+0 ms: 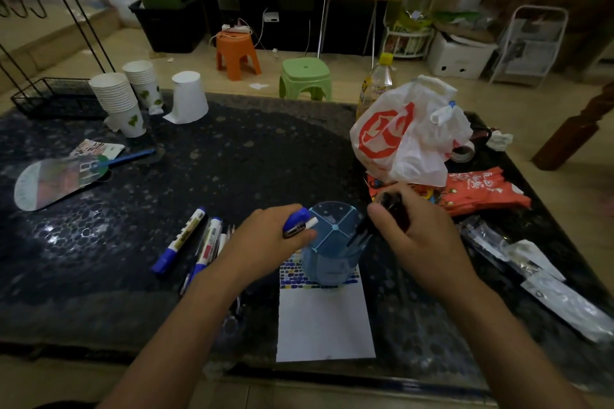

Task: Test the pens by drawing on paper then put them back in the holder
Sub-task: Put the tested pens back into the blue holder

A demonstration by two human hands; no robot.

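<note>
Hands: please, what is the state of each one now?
Left hand: holding a blue marker.
Right hand: holding dark pens at the holder.

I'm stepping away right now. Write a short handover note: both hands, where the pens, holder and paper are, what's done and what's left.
Left hand: grips a blue marker beside the holder.
Right hand: holds dark pens, tips down in the holder.
Holder stands on the paper, over rows of coloured test marks.
Done: some marks drawn.
Left: drop in the held pens, then handle the loose markers lying on the table left of the left hand.
</note>
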